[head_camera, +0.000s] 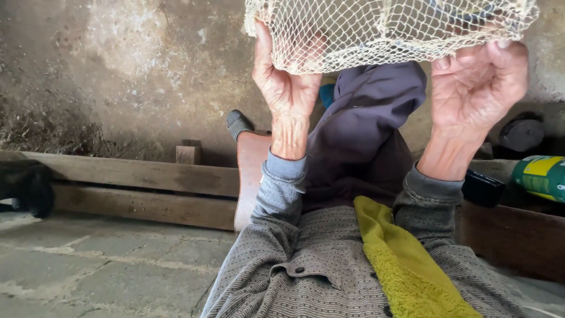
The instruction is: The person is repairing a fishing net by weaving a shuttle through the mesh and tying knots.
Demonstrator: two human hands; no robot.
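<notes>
Both hands, left hand (286,76) and right hand (479,82), grip a raised cream net (382,29), its contents unclear.

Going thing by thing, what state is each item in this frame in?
Net: held up, stretched between both hands.
Left hand: raised, fingers gripping the net.
Right hand: raised, gripping the net's lower edge.
Yellow cloth: lying draped over the lap.
Green and yellow can: lying on its side.
Wooden planks: lying along the wall's foot.
</notes>
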